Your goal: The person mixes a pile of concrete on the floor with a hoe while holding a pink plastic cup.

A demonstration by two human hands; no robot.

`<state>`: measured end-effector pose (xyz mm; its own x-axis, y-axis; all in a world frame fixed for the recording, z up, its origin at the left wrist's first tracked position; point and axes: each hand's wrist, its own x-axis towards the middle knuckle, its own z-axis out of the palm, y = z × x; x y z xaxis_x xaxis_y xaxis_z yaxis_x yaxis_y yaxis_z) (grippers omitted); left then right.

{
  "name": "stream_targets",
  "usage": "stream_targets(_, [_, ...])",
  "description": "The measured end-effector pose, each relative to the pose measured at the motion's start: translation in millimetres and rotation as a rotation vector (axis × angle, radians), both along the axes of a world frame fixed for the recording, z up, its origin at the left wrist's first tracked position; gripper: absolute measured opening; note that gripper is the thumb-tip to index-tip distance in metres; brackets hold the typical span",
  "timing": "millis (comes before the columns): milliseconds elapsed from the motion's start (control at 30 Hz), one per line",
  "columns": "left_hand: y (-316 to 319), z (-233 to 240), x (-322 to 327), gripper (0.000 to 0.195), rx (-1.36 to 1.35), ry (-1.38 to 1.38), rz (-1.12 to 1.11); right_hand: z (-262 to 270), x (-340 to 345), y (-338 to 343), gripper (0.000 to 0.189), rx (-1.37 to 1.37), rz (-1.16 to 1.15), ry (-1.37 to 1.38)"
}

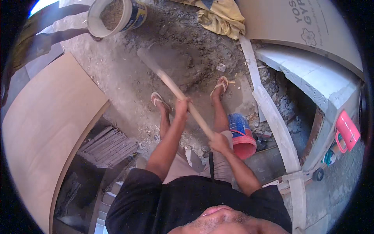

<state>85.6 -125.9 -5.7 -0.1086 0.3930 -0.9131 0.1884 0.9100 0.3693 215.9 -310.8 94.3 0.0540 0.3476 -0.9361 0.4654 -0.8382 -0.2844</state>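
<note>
My left hand grips the middle of a long wooden tool handle. Close to the handle's near end, in front of my right thigh, my right hand is closed around it. The shaft slants away to the upper left, where its far end is blurred and I cannot make out the tool's head. Beneath and beyond it lies a patch of dark, damp, lumpy mortar or soil on the ground. My feet in flip-flops stand apart at the near side of this patch.
Another person's hands hold a white bucket of brown material at upper left. A blue and red bucket lies tipped beside my right leg. Boards flank the left; a timber strip, white slab and pink mug are right. Yellow cloth lies ahead.
</note>
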Motion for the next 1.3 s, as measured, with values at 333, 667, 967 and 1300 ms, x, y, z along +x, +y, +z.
stream_targets(333, [33.8, -1.6, -3.8, 0.010, 0.102, -0.104, 0.141, 27.3, -37.7, 43.5, 0.037, 0.012, -0.117, 0.002])
stream_targets(667, [167.8, -35.1, 67.6, 0.032, 0.320, -0.093, -0.160, 5.4, -23.9, 184.4, 0.033, 0.268, -0.459, 0.088])
stream_targets(967, [99.4, -32.2, 108.1, 0.072, 0.205, 0.221, -0.710, 13.1, -12.9, 140.7, 0.030, 0.014, -0.874, 0.221])
stream_targets(1300, [40.5, -25.5, 74.5, 0.071, 0.026, 0.159, -0.710, 38.9, -54.1, 87.4, 0.032, -0.212, -0.948, 0.200])
